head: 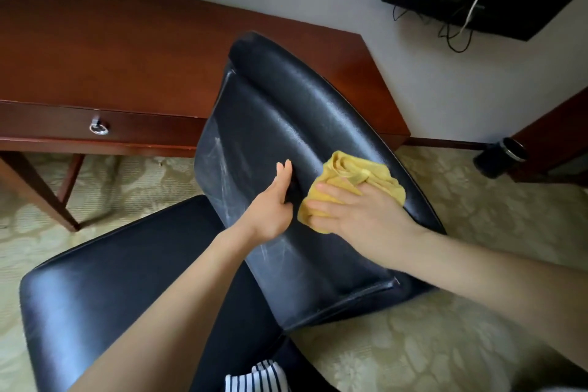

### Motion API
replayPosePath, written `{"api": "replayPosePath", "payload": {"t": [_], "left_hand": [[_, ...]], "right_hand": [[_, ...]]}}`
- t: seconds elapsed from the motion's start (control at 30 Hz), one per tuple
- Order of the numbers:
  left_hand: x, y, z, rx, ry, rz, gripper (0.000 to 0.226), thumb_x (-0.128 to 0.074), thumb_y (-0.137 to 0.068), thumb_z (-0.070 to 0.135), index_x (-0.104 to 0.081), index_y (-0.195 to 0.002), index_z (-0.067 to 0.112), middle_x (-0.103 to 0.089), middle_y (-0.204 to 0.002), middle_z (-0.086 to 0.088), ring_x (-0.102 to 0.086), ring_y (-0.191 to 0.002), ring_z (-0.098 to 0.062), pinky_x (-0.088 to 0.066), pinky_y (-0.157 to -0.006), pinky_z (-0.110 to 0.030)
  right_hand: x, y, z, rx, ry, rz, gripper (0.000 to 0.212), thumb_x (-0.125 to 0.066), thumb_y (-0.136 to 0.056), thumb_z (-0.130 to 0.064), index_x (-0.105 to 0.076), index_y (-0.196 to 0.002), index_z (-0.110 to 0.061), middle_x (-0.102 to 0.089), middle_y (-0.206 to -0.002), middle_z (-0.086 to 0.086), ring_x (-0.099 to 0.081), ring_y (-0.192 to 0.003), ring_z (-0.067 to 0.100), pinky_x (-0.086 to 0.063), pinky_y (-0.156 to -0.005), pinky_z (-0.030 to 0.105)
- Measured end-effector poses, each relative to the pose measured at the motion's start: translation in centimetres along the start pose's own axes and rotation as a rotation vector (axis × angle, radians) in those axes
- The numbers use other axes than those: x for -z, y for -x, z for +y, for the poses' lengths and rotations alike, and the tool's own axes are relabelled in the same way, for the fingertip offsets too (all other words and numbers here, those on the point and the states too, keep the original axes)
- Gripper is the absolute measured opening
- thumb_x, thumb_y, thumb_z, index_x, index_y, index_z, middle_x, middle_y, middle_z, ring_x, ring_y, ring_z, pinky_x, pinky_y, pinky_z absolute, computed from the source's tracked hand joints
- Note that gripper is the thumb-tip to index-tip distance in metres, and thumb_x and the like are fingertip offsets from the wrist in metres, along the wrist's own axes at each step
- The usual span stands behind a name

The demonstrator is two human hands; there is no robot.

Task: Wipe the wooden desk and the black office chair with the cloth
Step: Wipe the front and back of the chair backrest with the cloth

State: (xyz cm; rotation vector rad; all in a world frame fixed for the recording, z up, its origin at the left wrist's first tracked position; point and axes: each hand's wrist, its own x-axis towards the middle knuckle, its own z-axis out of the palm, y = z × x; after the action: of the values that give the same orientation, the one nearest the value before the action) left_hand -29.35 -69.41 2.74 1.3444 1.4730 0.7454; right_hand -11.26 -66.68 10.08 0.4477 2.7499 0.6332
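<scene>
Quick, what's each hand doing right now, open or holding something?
Left hand: open, straight fingers braced against the chair backrest.
Right hand: open, flat fingers pressing the yellow cloth onto the backrest.

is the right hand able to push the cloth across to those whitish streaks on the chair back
Probably not directly: the left hand rests on the chair back between the cloth under the right hand and the streaks.

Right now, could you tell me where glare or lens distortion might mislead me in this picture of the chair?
Head view: glare whitens the chair seat and parts of its back; head view: the wide lens bows the desk edge; head view: the cloth under the right hand looks sharp.
</scene>
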Motion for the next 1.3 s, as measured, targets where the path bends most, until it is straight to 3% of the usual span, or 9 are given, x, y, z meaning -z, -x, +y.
{"api": "replayPosePath", "payload": {"t": [0.1,0.23,0.47,0.63,0.77,0.83,0.93,1.07,1.3], "left_hand": [[0.7,0.6,-0.6,0.022,0.029,0.063,0.073,-0.035,-0.094,-0.001,-0.002,-0.152,0.029,-0.001,-0.159,0.008,-0.010,-0.145,-0.011,-0.013,-0.108,-0.014],[2.2,2.3,-2.3,0.081,0.007,0.123,0.069,-0.034,-0.096,0.004,-0.004,-0.152,0.032,-0.011,-0.159,-0.003,-0.028,-0.141,-0.027,-0.030,-0.108,-0.031],[3.6,4.8,-5.3,0.180,0.034,0.224,0.067,-0.033,-0.097,0.006,-0.006,-0.152,0.032,-0.012,-0.159,0.003,-0.024,-0.142,-0.025,-0.028,-0.110,-0.031],[3.5,4.9,-6.1,0.253,0.082,0.259,0.071,-0.034,-0.095,0.006,-0.002,-0.151,0.036,-0.008,-0.158,0.014,-0.035,-0.137,-0.023,-0.038,-0.098,-0.028],[3.3,3.3,-4.9,0.203,0.094,0.263,0.074,-0.031,-0.089,0.000,-0.009,-0.149,0.037,-0.045,-0.127,0.020,-0.049,-0.117,-0.012,-0.045,-0.087,-0.028],[3.1,2.2,-4.1,0.177,0.073,0.254,0.075,-0.032,-0.088,-0.002,-0.007,-0.151,0.031,-0.019,-0.157,0.006,-0.022,-0.142,-0.016,-0.026,-0.110,-0.027],[2.0,1.0,-2.8,0.157,0.010,0.176,0.083,-0.031,-0.085,-0.008,0.003,-0.152,0.028,0.008,-0.159,0.008,-0.008,-0.146,-0.017,-0.012,-0.106,-0.017],[0.7,-0.1,-1.3,0.130,-0.050,0.081,0.088,-0.033,-0.084,-0.012,0.008,-0.151,0.027,0.015,-0.158,0.006,-0.020,-0.143,-0.020,-0.027,-0.096,-0.014],[0.8,-0.4,-1.4,0.120,-0.153,0.038,0.090,-0.031,-0.083,-0.011,0.016,-0.149,0.029,0.023,-0.157,0.003,-0.030,-0.139,-0.026,-0.041,-0.097,-0.031]], "right_hand": [[1.0,-3.6,1.2,-0.024,0.090,-0.023,0.036,-0.070,-0.077,-0.035,-0.065,-0.109,-0.051,-0.057,-0.126,-0.027,-0.050,-0.125,0.003,-0.041,-0.084,0.021],[-0.2,-9.0,2.6,0.009,0.023,-0.164,0.050,-0.040,-0.099,-0.014,-0.035,-0.142,-0.039,-0.019,-0.156,-0.016,-0.002,-0.147,0.015,-0.024,-0.098,0.034],[-1.0,-17.7,1.3,-0.040,0.095,-0.200,0.051,-0.038,-0.100,-0.019,-0.023,-0.148,-0.030,-0.007,-0.160,-0.007,0.005,-0.147,0.018,-0.016,-0.110,0.035],[-3.2,-19.8,-1.7,-0.034,0.175,-0.132,0.055,-0.036,-0.099,-0.019,-0.016,-0.151,-0.016,-0.012,-0.159,0.003,-0.001,-0.147,0.030,-0.009,-0.116,0.041],[-5.5,-17.4,-4.3,0.017,0.283,-0.120,0.048,-0.033,-0.097,-0.018,-0.025,-0.142,-0.002,-0.030,-0.149,0.014,-0.016,-0.143,0.035,-0.014,-0.117,0.046],[-6.9,-15.2,-6.2,0.028,0.300,-0.127,0.050,-0.029,-0.098,-0.017,-0.019,-0.141,0.007,-0.027,-0.148,0.023,-0.020,-0.140,0.039,-0.019,-0.115,0.048],[-8.3,-11.0,-8.8,-0.012,0.057,-0.192,0.042,-0.030,-0.099,-0.011,-0.029,-0.140,0.000,-0.034,-0.144,0.021,-0.027,-0.136,0.038,-0.032,-0.109,0.045],[-8.1,-4.4,-10.5,-0.095,-0.021,-0.194,0.034,-0.044,-0.086,-0.001,-0.054,-0.116,-0.013,-0.056,-0.112,0.015,-0.047,-0.112,0.039,-0.040,-0.093,0.045],[-6.6,1.7,-8.8,-0.416,-0.345,0.189,0.044,-0.036,-0.087,-0.004,-0.070,-0.113,-0.011,-0.066,-0.121,-0.001,-0.061,-0.113,0.016,-0.037,-0.105,0.028]]}}
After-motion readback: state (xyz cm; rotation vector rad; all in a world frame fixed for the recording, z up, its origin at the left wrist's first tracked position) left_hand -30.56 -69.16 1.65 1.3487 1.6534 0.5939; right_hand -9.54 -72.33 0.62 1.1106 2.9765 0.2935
